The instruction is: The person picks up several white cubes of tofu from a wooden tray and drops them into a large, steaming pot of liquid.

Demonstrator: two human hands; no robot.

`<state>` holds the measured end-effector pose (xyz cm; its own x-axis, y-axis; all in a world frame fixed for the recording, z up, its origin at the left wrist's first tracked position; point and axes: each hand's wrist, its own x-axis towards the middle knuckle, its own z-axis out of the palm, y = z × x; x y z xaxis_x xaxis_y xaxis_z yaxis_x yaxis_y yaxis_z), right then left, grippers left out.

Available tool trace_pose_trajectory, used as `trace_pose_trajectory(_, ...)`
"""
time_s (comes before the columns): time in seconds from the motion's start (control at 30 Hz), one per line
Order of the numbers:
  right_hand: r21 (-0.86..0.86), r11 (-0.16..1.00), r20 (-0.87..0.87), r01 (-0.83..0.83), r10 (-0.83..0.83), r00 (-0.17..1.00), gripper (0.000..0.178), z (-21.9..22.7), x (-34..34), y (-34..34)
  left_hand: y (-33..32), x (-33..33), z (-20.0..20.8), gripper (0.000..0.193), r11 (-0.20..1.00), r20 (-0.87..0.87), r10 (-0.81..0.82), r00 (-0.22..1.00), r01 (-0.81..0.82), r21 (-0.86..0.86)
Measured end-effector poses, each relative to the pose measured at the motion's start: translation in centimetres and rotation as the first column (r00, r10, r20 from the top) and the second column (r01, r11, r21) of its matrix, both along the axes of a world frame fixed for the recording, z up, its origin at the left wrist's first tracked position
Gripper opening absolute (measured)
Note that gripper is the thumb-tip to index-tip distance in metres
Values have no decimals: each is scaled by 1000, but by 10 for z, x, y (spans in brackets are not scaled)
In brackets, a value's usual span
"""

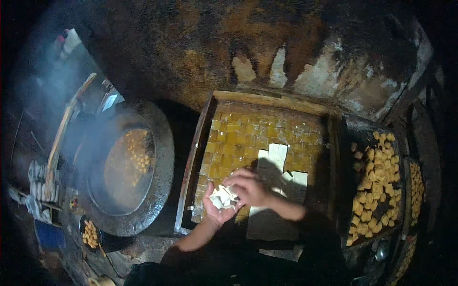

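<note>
In the cupped palm of my left hand [216, 215] lies a heap of small white cut pieces of tofu [224, 195]. My right hand [251, 187] reaches across from the right, its bent fingers at the edge of that heap; whether they pinch a piece is hidden. Both hands hover over the lower left of a woven bamboo tray [238, 138] with a wooden frame. On the weave, right of my hands, lie white tofu slabs [277, 155], some in the shadow of my right arm. Another slab [299, 183] lies close by.
At left, a steaming wok [119, 188] set in a round stove holds floating golden pieces [138, 150]. Golden fried pieces [374, 190] fill a tray on the right. A small bowl of fried pieces [90, 233] stands lower left. A wooden stick [67, 124] rises beside the stove.
</note>
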<state>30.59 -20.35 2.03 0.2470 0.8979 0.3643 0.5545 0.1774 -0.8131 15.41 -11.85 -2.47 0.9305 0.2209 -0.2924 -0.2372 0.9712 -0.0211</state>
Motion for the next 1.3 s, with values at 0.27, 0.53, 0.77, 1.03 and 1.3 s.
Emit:
trace_pose_trajectory(0.27,-341,746,45,573,-595,802,62,-13,70,-15,8,4,-4,49,998,175,-28,984,36,-45)
trace_pose_trajectory(0.53,-303,283,379,910,-840,387,58,-76,102,11,1,8,-3,45,992,144,-105,984,115,-60)
trace_pose_trajectory(0.77,-495,349,324,796,-776,542,61,-54,117,19,9,-6,-5,47,991,150,-127,980,133,-29)
trace_pose_trajectory(1.03,-624,426,483,655,-449,752,45,-26,134,31,22,-18,7,52,986,147,-146,978,155,-54)
trace_pose_trajectory(1.3,-249,908,-217,338,-392,894,36,14,76,12,25,-10,21,53,991,183,-133,974,135,3)
